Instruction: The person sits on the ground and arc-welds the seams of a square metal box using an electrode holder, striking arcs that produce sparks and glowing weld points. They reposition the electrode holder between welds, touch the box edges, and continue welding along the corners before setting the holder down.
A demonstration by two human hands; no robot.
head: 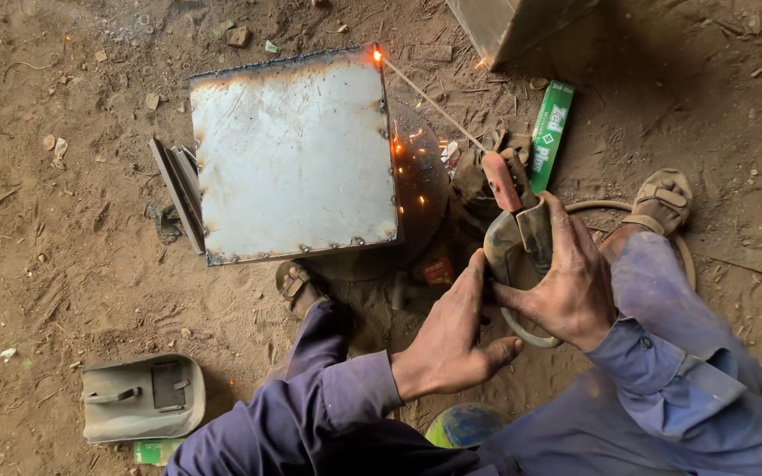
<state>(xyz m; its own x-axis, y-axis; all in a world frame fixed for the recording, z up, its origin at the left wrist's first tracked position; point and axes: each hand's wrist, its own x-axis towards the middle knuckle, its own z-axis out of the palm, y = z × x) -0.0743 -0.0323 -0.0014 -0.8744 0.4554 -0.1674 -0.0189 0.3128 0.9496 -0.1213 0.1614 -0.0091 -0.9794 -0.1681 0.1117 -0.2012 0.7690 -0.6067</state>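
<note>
Gripping electrode holder (515, 231) in both hands, rod (434, 104) sparking on steel box (293, 154)

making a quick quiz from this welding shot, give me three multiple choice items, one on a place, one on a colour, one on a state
1. Where does the welding rod tip touch the square metal box?
A. top right corner
B. bottom left corner
C. centre of the plate

2. What colour is the long carton on the dirt beside the electrode holder?
A. yellow
B. green
C. black

3. How is the holder held?
A. lying loose on the ground
B. right hand only
C. both hands, with the left hand steadying it

Answers: 1 A, a spark glows at that corner. 2 B, its sides are green. 3 C, both hands close on the holder.
</note>
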